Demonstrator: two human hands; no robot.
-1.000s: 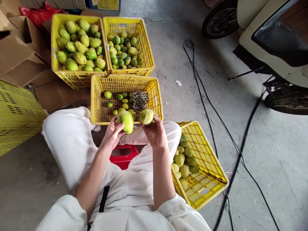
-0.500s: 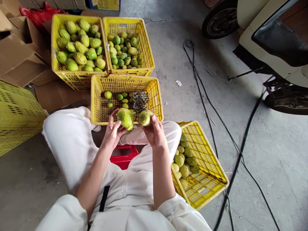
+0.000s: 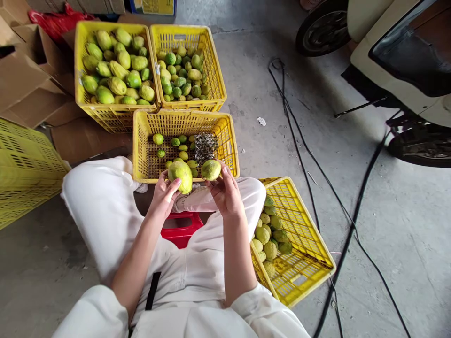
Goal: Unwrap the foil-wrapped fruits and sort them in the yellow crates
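Observation:
My left hand [image 3: 165, 193] is closed around a large green-yellow lemon [image 3: 180, 176], thumb along its near side. A smaller, rounder lemon [image 3: 211, 170] sits in the fingertips of my right hand [image 3: 225, 190]. Both fruits are held side by side, apart from each other, over the near edge of a yellow crate [image 3: 139, 145]. Inside that crate lie several small green lemons [image 3: 158, 139] and a crumpled piece of shiny, dark-speckled plastic [image 3: 205, 146].
Behind stand two yellow crates of fruit, a fuller left one [image 3: 80, 89] and a right one [image 3: 213, 70]. Another crate [image 3: 306, 244] tilts at my right, partly filled. Cardboard [image 3: 28, 89] lies left. Black cables [image 3: 347, 213] cross the floor near a parked scooter [image 3: 416, 61].
The lemon in my left hand has turned and shifted slightly left and down. In my right hand the smaller lemon has turned and risen slightly. The crates have not moved.

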